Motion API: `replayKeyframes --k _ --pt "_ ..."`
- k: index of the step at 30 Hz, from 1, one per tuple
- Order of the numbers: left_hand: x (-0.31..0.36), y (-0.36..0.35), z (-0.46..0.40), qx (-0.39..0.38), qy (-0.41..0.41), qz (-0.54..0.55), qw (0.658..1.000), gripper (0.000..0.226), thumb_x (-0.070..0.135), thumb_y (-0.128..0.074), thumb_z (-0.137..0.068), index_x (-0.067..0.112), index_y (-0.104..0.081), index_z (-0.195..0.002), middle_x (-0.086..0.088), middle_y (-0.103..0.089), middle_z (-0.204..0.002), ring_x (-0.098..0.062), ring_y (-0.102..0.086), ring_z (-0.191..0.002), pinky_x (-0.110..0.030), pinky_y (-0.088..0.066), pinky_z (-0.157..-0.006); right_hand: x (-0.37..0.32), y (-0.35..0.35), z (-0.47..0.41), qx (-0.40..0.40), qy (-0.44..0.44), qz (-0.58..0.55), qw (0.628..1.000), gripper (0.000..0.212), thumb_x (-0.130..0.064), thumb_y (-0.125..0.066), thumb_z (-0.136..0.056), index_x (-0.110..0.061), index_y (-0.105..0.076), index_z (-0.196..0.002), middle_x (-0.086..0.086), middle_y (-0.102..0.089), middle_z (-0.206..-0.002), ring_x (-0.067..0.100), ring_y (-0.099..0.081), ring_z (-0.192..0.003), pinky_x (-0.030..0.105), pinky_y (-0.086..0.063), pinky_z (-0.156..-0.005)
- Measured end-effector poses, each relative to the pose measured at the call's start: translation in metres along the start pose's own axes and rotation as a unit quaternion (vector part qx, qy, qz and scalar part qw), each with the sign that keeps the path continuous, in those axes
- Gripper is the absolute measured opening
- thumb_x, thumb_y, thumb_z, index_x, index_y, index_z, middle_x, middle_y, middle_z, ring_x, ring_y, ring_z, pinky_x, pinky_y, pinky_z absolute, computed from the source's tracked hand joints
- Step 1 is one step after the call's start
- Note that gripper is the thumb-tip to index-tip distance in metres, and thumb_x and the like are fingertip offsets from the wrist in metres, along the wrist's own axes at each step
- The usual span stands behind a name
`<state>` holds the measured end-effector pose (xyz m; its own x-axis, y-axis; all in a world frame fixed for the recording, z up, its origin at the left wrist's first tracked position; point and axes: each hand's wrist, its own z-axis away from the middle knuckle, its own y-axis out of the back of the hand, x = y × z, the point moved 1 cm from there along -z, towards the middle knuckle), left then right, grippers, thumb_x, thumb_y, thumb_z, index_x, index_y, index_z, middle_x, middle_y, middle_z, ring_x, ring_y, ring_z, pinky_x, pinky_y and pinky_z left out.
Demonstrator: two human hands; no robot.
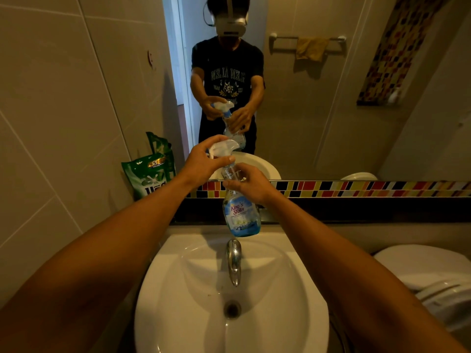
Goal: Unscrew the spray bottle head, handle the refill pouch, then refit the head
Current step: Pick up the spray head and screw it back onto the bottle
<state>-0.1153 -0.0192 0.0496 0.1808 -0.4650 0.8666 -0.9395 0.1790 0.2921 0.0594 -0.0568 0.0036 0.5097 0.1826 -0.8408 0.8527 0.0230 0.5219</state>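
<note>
The spray bottle [240, 215] is held up in the air above the tap [234, 261], in front of the mirror [331, 98], tilted slightly with its base toward the sink [280, 289]. Its clear body carries a blue label and a little blue liquid at the bottom. The white spray head [224, 146] sits on the neck. The left hand [206, 161] is wrapped over that head, its fingers [214, 141] curled around the top and the thumb pressed at the collar. The right hand [251, 183] grips the bottle's upper body just below the neck, fingers [235, 183] closed around it.

A green refill pouch [149, 177] stands upright on the ledge to the left, leaning against the tiled wall, well apart from the bottle. A strip of coloured tiles [369, 188] runs under the mirror. To the right of the sink is a white toilet [428, 271]. In the mirror, a yellow cloth [311, 48] hangs on a towel rail.
</note>
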Motion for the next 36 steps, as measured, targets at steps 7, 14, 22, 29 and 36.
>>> replayKeyframes --k 7,14,22,29,36 --pt "-0.002 0.006 -0.003 -0.006 -0.004 -0.011 1.000 0.055 0.017 -0.082 -0.080 0.030 -0.063 -0.130 0.004 -0.065 -0.123 -0.016 -0.063 -0.112 -0.037 -0.058 -0.093 -0.006 0.004 0.002 -0.009 0.006 -0.016 1.000 0.044 -0.030 -0.079 -0.093 -0.014 -0.065 -0.131 0.000 -0.073 -0.111 0.017 -0.070 -0.103 0.034 -0.057 -0.087" --pt "0.005 -0.002 0.002 0.019 -0.001 0.005 1.000 0.054 0.018 -0.081 -0.081 0.024 -0.060 -0.131 0.008 -0.064 -0.115 -0.009 -0.064 -0.103 -0.019 -0.056 -0.077 -0.010 0.005 0.005 -0.006 0.014 0.001 1.000 0.048 -0.030 -0.078 -0.094 -0.014 -0.063 -0.136 0.006 -0.073 -0.121 0.021 -0.069 -0.108 0.038 -0.057 -0.092" --pt "0.001 0.001 0.000 0.016 0.000 -0.017 1.000 0.058 0.016 -0.082 -0.078 0.031 -0.062 -0.130 0.004 -0.063 -0.123 -0.020 -0.062 -0.114 -0.043 -0.058 -0.094 -0.013 0.009 0.009 -0.004 0.009 -0.001 1.000 0.044 -0.028 -0.078 -0.095 -0.012 -0.063 -0.132 0.001 -0.071 -0.114 0.017 -0.069 -0.101 0.035 -0.056 -0.088" --pt "0.005 -0.008 0.002 0.030 0.000 0.008 1.000 0.056 0.020 -0.083 -0.079 0.025 -0.058 -0.129 0.009 -0.063 -0.116 -0.012 -0.063 -0.106 -0.028 -0.058 -0.083 -0.019 0.011 0.011 -0.015 0.013 -0.005 1.000 0.047 -0.029 -0.077 -0.095 -0.014 -0.063 -0.137 0.004 -0.073 -0.119 0.019 -0.069 -0.107 0.039 -0.058 -0.093" --pt "0.002 -0.005 -0.001 0.010 0.007 0.002 1.000 0.058 0.011 -0.079 -0.080 0.028 -0.058 -0.132 0.011 -0.061 -0.119 -0.018 -0.062 -0.114 -0.040 -0.057 -0.094 -0.014 0.011 0.006 -0.007 0.002 0.007 1.000 0.040 -0.032 -0.079 -0.093 -0.014 -0.066 -0.127 0.005 -0.074 -0.110 0.023 -0.071 -0.102 0.045 -0.060 -0.094"
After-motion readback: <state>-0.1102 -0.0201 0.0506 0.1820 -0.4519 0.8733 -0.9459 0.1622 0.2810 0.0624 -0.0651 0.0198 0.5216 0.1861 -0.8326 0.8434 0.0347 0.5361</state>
